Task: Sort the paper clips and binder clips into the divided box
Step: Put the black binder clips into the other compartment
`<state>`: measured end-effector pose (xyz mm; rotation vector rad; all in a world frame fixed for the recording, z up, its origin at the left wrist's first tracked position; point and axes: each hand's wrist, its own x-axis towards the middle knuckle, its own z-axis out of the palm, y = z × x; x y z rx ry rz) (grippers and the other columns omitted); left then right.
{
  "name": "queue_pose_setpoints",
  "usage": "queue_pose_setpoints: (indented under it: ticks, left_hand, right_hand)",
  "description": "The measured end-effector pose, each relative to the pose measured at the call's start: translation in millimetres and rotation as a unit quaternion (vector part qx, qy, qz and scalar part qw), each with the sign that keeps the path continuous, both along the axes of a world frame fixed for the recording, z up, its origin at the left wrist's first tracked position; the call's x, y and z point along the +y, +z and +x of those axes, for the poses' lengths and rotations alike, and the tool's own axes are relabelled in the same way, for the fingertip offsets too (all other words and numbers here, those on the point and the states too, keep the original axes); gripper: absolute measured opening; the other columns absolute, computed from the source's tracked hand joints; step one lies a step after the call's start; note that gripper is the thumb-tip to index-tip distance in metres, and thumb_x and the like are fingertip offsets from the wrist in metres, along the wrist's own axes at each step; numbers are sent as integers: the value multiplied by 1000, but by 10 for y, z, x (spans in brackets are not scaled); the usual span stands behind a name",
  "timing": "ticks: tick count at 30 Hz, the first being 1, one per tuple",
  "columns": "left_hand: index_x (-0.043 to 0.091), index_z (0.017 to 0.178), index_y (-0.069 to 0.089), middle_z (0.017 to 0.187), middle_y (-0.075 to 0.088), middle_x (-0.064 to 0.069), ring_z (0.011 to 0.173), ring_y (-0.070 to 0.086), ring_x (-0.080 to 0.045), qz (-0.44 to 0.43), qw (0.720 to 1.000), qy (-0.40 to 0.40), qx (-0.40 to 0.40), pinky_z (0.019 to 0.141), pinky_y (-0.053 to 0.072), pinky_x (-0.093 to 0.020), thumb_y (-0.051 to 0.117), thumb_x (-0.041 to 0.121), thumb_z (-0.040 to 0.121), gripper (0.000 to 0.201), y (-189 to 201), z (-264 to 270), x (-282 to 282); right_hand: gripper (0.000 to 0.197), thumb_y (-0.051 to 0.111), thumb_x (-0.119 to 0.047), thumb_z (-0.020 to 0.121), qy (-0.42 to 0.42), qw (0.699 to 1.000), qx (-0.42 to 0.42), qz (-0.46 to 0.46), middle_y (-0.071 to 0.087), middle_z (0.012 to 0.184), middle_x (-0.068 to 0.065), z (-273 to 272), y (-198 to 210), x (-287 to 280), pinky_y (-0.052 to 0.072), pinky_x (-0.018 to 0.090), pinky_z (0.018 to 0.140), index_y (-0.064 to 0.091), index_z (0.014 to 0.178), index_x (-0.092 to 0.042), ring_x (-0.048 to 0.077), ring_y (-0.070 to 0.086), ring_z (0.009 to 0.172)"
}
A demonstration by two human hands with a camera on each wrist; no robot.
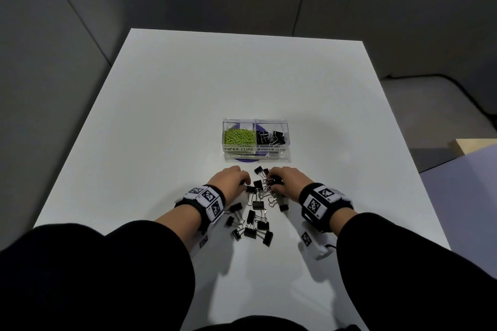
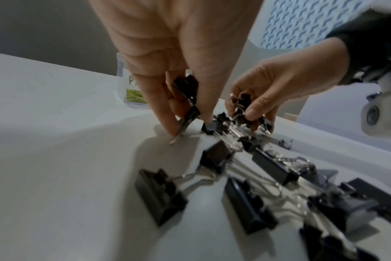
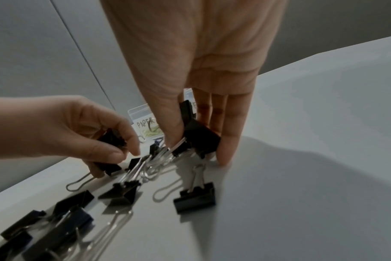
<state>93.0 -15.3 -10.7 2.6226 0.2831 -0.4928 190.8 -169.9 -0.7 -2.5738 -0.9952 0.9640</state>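
A clear divided box (image 1: 286, 154) stands mid-table, green paper clips (image 1: 238, 136) in its left compartment and black binder clips (image 1: 270, 137) in its right. Several loose black binder clips (image 1: 254, 223) lie scattered on the table between my wrists. My left hand (image 1: 230, 179) pinches binder clips (image 2: 186, 98) between thumb and fingers, with more tucked in the palm. My right hand (image 1: 285, 179) grips several binder clips (image 3: 199, 139) at the pile's far right edge, fingertips (image 3: 223, 159) touching the table.
The white table (image 1: 161, 115) spreads wide on all sides of the box. Grey padded walls (image 1: 80, 8) stand behind and to the left. A pale purple surface (image 1: 462, 183) and a wooden block edge (image 1: 470, 145) sit off the table's right side.
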Motion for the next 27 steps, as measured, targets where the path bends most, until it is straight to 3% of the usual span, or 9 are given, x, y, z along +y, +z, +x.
queue_pose_setpoints:
  ticks: [9, 14, 19, 23, 27]
  left_hand:
    - [12, 111, 65, 120, 56, -8, 110, 55, -23, -33, 999, 34, 4, 93, 40, -25, 49, 3, 91, 27, 75, -50, 66]
    - [8, 107, 68, 117, 62, -10, 105, 58, -22, -70, 994, 60, -65, 92, 42, -24, 49, 4, 92, 24, 256, 20, 119]
    - [5, 102, 71, 106, 66, -10, 98, 60, -22, -111, 975, 106, -160, 83, 40, -17, 56, 5, 89, 19, 504, 176, 163]
    - [6, 98, 72, 101, 65, -13, 96, 60, -23, -124, 962, 110, -215, 82, 42, -20, 59, 5, 87, 17, 605, 359, 214]
    - [4, 96, 72, 101, 63, -16, 94, 60, -25, -130, 951, 111, -256, 85, 45, -26, 60, 4, 87, 15, 634, 580, 229]
  right_hand:
    - [25, 52, -13, 92, -48, 998, -10, 43, 62, 116, 17, -18, 72, -195, 49, 38, 86, 57, 116, -7, 32, 60, 100]
    - [26, 51, -15, 94, -114, 984, -24, 135, 60, 116, 15, 74, 275, -168, 53, 31, 84, 55, 119, -8, 22, 59, 83]
    - [26, 50, -16, 94, -208, 951, -96, 206, 58, 115, 16, 466, 440, 63, 54, 46, 86, 53, 118, -7, 31, 60, 97]
    - [27, 46, -17, 95, -191, 954, -140, 184, 53, 117, 16, 635, 451, 310, 47, 39, 88, 49, 120, -7, 32, 55, 102]
    - [36, 48, -22, 95, -144, 970, -128, 149, 51, 124, 15, 615, 328, 430, 44, 38, 89, 44, 128, -10, 31, 54, 108]
